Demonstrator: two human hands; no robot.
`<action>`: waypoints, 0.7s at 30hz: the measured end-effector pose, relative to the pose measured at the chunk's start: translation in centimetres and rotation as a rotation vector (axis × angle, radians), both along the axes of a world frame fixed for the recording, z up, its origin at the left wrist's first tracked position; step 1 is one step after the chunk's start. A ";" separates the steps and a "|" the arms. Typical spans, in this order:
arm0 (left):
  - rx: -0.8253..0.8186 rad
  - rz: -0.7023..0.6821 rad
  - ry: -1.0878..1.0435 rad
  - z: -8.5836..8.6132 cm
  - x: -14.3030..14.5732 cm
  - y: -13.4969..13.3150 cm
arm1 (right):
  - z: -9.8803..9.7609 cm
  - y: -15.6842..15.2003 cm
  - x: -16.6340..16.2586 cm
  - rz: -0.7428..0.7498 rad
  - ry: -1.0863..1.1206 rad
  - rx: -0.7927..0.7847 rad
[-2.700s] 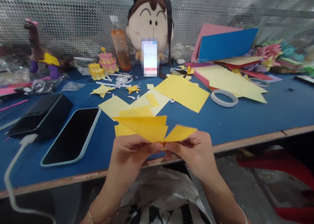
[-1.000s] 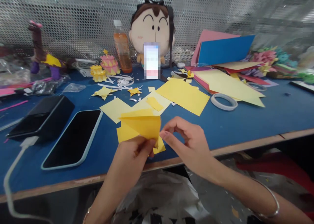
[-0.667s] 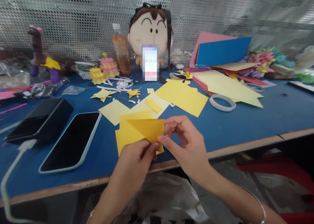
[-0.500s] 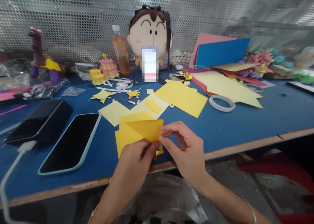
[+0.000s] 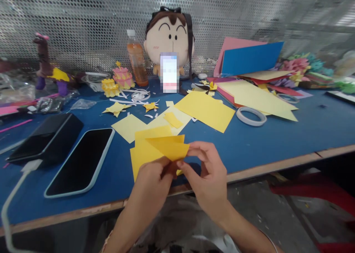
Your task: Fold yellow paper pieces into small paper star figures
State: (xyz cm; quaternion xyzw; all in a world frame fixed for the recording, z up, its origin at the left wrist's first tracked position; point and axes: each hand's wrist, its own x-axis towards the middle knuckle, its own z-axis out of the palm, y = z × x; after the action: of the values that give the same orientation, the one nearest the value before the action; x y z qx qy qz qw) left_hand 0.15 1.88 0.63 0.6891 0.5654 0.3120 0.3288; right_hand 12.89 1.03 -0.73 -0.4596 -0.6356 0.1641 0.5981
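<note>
Between my hands is a folded piece of yellow paper (image 5: 169, 146), held just above the near edge of the table. My left hand (image 5: 154, 181) grips its lower edge, the fingertips partly hidden by the thumb and the sheet. My right hand (image 5: 208, 168) has its fingers on the paper's right corner, with the thumb just below. Under and behind the folded piece lie other yellow sheets (image 5: 141, 153). Farther back are a pale yellow square (image 5: 130, 128), a larger yellow sheet (image 5: 206, 110) and a small yellow strip (image 5: 173, 120).
A phone (image 5: 80, 164) and a black box-shaped device (image 5: 47, 138) with a white cable lie at left. A tape roll (image 5: 251, 116) sits at right by stacked coloured paper (image 5: 257, 97). Behind stand a bottle (image 5: 138, 60), a plush figure (image 5: 166, 38) and small paper models (image 5: 122, 79).
The right corner of the folded paper has been bent down and outward by my right hand, which moved slightly lower. My left hand keeps its grip.
</note>
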 end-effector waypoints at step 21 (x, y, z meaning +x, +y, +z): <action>0.681 -0.098 0.242 -1.0 0.6 -1.3 | 0.7 -0.8 4.9 0.177 -0.851 0.088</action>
State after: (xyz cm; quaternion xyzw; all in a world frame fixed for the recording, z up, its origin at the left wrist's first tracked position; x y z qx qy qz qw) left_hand 0.77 0.55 -0.34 0.8174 0.4301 0.3824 0.0258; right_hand 17.81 0.23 -0.03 -0.4044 -0.8687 -0.0166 0.2854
